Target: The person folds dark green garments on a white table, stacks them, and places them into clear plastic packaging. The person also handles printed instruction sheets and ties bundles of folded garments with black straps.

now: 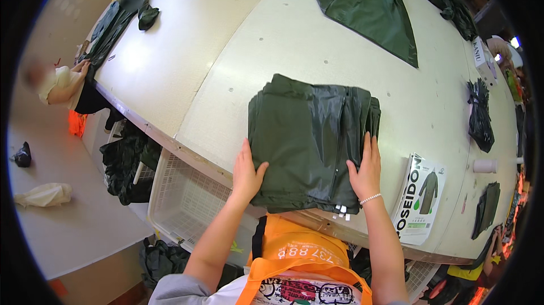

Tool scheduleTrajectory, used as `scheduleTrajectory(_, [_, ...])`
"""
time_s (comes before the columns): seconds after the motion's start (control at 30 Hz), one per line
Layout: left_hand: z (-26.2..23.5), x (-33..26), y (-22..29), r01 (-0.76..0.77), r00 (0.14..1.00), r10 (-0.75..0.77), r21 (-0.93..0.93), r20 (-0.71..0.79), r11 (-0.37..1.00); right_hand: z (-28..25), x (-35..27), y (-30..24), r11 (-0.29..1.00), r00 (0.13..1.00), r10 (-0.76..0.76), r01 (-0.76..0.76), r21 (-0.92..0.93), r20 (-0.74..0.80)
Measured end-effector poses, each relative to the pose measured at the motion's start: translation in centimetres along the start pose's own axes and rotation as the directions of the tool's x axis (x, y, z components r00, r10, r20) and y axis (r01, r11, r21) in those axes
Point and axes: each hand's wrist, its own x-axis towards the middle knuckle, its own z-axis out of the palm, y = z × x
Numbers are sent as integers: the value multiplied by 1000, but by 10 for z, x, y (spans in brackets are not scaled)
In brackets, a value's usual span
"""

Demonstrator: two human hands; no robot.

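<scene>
I have my left hand (246, 172) and right hand (365, 172) pressed flat, fingers spread, on either side of the folded dark green raincoat (309, 141), which lies at the bench (226, 56) front edge.

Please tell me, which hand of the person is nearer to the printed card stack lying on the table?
Right. The right hand rests on the right edge of the folded dark green garment, just left of the printed card stack. The left hand is on the garment's far left edge.
</scene>
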Motion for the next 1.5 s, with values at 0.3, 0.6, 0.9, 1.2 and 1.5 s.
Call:
scheduleTrajectory(0.3, [-27, 91, 4, 50, 993, -73, -228, -94, 972, 1, -1, 23, 958, 997, 52, -67, 278, 62])
scheduleTrajectory(0.6, [-22, 97, -14, 607, 793, -363, -582, 489, 542, 6, 17, 73, 758, 885, 362, -463, 459, 293])
scheduleTrajectory(0.9, [17, 115, 3, 710, 703, -243, -641, 669, 290, 4, 33, 81, 597, 902, 344, -425, 680, 262])
scheduleTrajectory(1.2, [85, 167, 98, 535, 825, -248, -561, 508, 631, -56, 41, 134, 665, 826, 529, -546, 509, 195])
scheduleTrajectory(1.5, [58, 83, 163, -320, 946, 262, -441, -189, 838, -133, -127, 310, 701, 575, 712, -620, 353, -403])
